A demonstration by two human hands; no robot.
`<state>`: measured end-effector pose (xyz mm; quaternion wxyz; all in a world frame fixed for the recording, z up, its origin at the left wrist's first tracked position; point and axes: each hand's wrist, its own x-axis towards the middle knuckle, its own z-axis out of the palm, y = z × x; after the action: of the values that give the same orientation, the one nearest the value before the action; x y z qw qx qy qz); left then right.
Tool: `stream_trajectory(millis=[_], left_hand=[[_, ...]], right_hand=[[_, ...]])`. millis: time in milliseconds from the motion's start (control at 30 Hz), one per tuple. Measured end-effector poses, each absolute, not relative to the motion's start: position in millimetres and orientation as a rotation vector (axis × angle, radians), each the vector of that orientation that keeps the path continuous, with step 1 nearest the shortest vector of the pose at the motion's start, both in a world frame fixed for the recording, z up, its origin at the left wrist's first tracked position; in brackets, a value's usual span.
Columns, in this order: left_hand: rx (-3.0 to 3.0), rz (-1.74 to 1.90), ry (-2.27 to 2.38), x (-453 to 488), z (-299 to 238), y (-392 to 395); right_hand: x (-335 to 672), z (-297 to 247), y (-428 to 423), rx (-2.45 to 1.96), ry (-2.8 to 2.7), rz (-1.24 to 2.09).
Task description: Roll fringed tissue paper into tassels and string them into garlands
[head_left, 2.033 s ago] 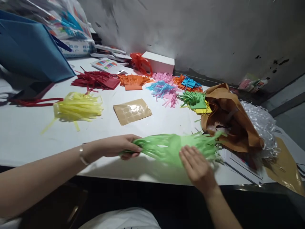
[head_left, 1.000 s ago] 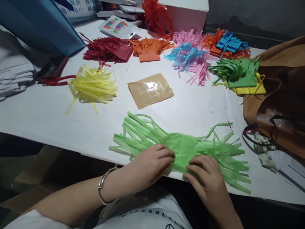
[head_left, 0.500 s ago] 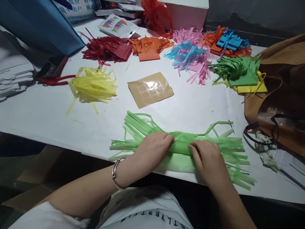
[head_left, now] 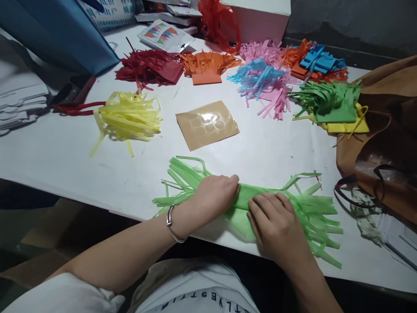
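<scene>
A light green fringed tissue paper tassel lies across the near edge of the table, cut strips spreading from both its ends. Its plain middle is folded over into a band, with a thinner layer showing below. My left hand is closed on the left part of this band, thumb at the upper edge and the other fingers mostly hidden. On the right part, my right hand has its fingers bent over the fold, pinching the paper. The two hands are a short way apart.
Beyond the tassel lies a brown sheet of round clear stickers. Left of it is a yellow tassel. Dark red, orange, pink and green tassels line the back. A brown bag stands at right.
My right hand has shifted left along the fold and bent its fingers further over the paper. My left hand has moved slightly, staying on the band. The view has shifted a little.
</scene>
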<state>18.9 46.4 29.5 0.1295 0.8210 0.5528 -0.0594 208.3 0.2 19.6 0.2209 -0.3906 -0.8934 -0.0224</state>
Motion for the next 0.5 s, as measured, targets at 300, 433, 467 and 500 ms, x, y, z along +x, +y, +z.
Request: stream_trajectory(millis=[300, 433, 467, 500], left_hand=[[2.864, 0.436, 1.245, 5, 37, 21], [2.888, 0.482, 1.093, -3, 23, 18], [2.884, 0.501, 1.072, -4, 21, 18], [2.882, 0.508, 1.057, -6, 20, 18]], right_hand=[[208, 17, 0, -1.074, -2.371, 0.024], [204, 20, -2, -1.067, -2.485, -0.019], [204, 19, -3, -1.054, -2.505, -0.075], [205, 18, -4, -1.039, -2.511, -0.128]])
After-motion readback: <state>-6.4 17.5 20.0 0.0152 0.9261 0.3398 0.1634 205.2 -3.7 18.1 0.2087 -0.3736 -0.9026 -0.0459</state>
